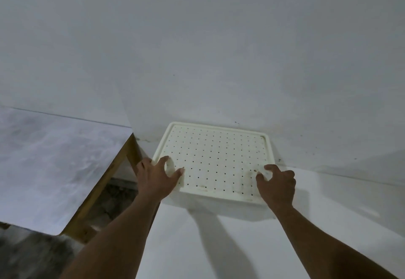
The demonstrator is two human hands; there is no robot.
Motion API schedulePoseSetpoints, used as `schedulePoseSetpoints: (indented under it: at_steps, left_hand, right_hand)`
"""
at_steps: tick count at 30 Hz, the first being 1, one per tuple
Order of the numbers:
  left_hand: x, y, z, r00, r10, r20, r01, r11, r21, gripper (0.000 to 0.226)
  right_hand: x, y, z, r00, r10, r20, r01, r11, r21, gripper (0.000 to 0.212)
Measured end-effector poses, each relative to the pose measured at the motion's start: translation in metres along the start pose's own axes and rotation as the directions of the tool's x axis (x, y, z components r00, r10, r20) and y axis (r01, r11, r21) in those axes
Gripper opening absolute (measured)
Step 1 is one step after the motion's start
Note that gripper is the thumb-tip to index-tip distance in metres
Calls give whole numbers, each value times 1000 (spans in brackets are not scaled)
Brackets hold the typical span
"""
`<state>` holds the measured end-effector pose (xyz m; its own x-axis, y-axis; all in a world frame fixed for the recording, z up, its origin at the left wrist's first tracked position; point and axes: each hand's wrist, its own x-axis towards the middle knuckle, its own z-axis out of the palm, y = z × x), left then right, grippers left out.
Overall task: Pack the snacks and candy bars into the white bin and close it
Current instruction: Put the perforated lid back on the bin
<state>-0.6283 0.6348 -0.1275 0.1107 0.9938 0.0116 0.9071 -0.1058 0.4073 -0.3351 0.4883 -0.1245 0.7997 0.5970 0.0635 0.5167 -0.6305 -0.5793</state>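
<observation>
A white perforated lid (217,158) lies flat on top of the white bin, whose body is hidden beneath it, and its back edge sits close to the wall. My left hand (153,175) rests over the lid's front left corner, with fingers spread and fingertips on the top surface. My right hand (277,185) rests over the front right corner, its fingers curled down onto the lid. Neither hand wraps around anything. No snacks or candy bars are in sight.
The bin stands on a white table (219,246) against a pale wall (219,59). To the left is a second table (50,164) with a grey-white top and wooden legs. A gap of dark floor (109,202) lies between them.
</observation>
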Motion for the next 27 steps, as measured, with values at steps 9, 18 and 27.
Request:
schedulePoseSetpoints:
  at_steps: [9,18,27]
  left_hand:
    - [4,9,17,995,102,15,-104,980,173,78]
    - [-79,59,7,900,292,323,-366,909,200,71]
    - [-179,149,-9,799,244,549,-338,938,75,72]
  right_hand:
    - [5,-2,25,989,-144,36,149,953,-265,48]
    - [-47,12,-13,818,-332,470,491,829,-268,54]
    - [-73,78,-149,634,-268,725,511,849,-133,41]
